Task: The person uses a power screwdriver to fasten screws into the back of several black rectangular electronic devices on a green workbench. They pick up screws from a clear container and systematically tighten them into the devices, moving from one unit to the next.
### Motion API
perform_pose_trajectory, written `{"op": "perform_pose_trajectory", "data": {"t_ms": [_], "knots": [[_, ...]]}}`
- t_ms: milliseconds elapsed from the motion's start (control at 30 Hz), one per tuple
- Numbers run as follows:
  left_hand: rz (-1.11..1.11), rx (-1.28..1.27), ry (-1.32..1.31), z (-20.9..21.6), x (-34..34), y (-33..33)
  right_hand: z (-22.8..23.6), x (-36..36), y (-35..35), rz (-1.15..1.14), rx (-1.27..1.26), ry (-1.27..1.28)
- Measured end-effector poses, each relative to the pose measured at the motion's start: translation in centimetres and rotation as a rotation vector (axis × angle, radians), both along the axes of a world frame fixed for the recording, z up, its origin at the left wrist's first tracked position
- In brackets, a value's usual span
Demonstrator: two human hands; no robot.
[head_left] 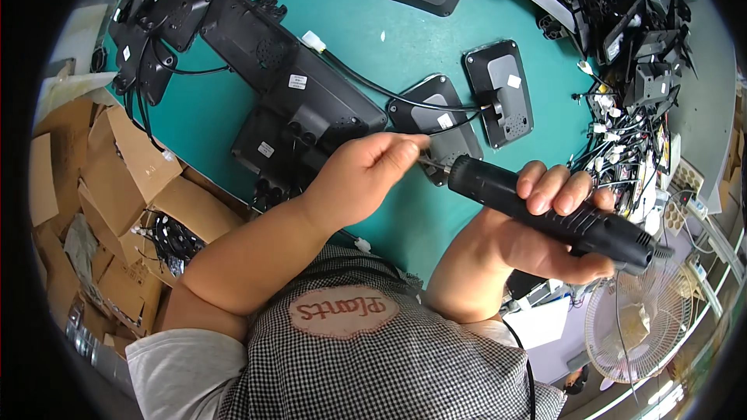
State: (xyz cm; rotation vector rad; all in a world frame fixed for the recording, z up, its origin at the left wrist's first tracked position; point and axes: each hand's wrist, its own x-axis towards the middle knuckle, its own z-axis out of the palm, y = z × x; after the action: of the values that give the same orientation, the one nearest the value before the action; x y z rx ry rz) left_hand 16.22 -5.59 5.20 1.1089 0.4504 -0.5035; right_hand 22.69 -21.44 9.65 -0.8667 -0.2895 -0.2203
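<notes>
Left hand [366, 167] thumb-to-finger beside bit [437, 165], right hand [529, 237] around black screwdriver [498, 189]

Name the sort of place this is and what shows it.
Likely an assembly or repair workshop: the right hand holds what looks like a powered screwdriver, many black device housings lie on the green table, and cardboard boxes stand alongside.
</notes>
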Motion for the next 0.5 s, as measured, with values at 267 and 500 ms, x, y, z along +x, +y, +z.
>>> {"op": "perform_pose_trajectory", "data": {"t_ms": [267,500], "knots": [[-0.440,0.947,-0.460,-1.1,-1.3,-0.5,-3.9,-0.1,3.4,-0.029,-0.195,-0.156],[-0.399,1.103,-0.589,-2.9,-1.3,-1.1,-6.2,0.1,5.0,-0.077,-0.352,-0.233]]}}
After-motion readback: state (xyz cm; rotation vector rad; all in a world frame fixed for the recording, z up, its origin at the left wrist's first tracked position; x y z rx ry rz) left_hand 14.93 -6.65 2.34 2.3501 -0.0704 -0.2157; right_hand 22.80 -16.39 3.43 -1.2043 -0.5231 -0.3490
